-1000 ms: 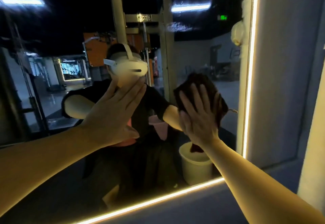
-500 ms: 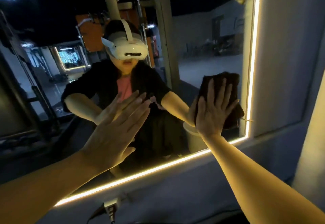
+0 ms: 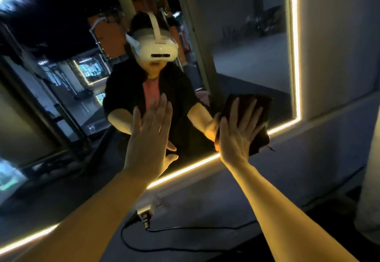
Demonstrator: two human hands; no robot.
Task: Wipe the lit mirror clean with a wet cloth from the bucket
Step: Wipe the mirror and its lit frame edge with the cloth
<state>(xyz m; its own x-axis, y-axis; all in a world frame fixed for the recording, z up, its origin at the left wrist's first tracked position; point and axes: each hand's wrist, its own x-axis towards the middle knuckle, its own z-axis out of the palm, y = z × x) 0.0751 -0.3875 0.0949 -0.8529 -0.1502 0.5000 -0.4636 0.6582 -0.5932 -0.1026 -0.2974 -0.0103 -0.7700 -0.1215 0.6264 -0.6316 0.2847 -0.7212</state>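
Note:
A large wall mirror (image 3: 246, 60) with a glowing strip along its right and bottom edges fills the view. My right hand (image 3: 238, 134) presses a dark brown cloth (image 3: 261, 138) flat against the glass near the lower right corner, fingers straight and spread. The cloth's bottom hangs over the lit bottom edge. My left hand (image 3: 150, 138) lies flat on the glass to the left, fingers straight, holding nothing. The bucket is not in view.
Below the mirror a white plug box (image 3: 146, 210) and a black cable (image 3: 185, 228) hang on the grey wall. A pale column (image 3: 370, 189) stands at the right edge. The mirror reflects a person wearing a white headset.
My right hand has slid the cloth down and to the right, from mid-mirror to the lower right corner. The view has dropped, so the bottom edge and cable now show.

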